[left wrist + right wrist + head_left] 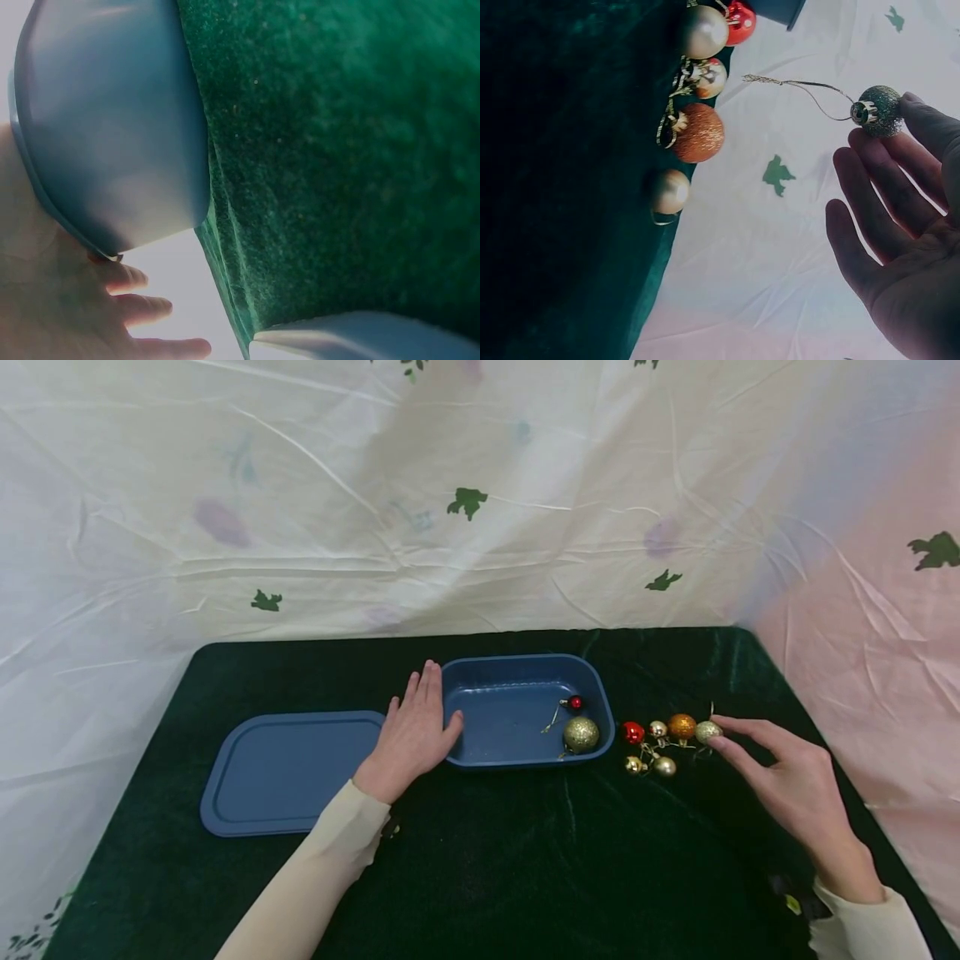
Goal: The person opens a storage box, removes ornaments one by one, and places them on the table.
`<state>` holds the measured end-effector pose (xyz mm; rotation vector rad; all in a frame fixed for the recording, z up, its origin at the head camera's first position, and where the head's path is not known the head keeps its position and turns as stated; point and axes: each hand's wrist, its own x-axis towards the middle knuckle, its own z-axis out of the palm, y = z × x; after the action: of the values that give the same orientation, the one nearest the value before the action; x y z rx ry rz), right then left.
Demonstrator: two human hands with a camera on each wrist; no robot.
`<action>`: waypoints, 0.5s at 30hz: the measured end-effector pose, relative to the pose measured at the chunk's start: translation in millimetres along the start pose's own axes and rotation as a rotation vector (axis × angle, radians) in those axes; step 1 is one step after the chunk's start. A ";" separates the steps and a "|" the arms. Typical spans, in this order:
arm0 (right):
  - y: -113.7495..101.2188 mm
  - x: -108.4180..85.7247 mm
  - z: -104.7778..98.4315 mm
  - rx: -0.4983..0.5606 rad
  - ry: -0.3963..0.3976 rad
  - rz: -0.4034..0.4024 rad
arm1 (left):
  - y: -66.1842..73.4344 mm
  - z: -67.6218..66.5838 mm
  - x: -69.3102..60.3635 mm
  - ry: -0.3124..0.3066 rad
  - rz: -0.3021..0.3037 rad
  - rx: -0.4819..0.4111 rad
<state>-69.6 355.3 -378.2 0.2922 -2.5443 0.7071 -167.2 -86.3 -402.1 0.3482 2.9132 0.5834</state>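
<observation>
My left hand lies against the left end of a blue box, fingers straight and thumb over the rim. In the left wrist view the box's side wall fills the upper left, with the fingers below it. Between thumb and fingertips, my right hand pinches a small glittery gold-green bauble with a string loop trailing from its cap. Left of that hand are several loose baubles, among them an orange glitter one and a red one. Inside the box lie a large gold glitter bauble and a small red bauble.
A blue lid lies flat left of the box, partly behind the left wrist. Dark green velvet cloth covers the table. A pale patterned sheet hangs along the far edge and sides.
</observation>
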 end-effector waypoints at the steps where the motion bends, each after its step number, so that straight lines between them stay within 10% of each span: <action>1: 1.4 -0.9 0.2 0.001 -0.003 0.002 | 0.1 0.0 -0.1 0.000 0.000 -0.001; 15: 20.0 -12.2 10.2 -0.013 -0.067 -0.008 | 0.4 -0.9 -0.2 -0.006 0.000 -0.002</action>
<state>-69.5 367.6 -400.6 0.3274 -2.6084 0.6885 -167.1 -86.3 -401.0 0.3488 2.9069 0.5838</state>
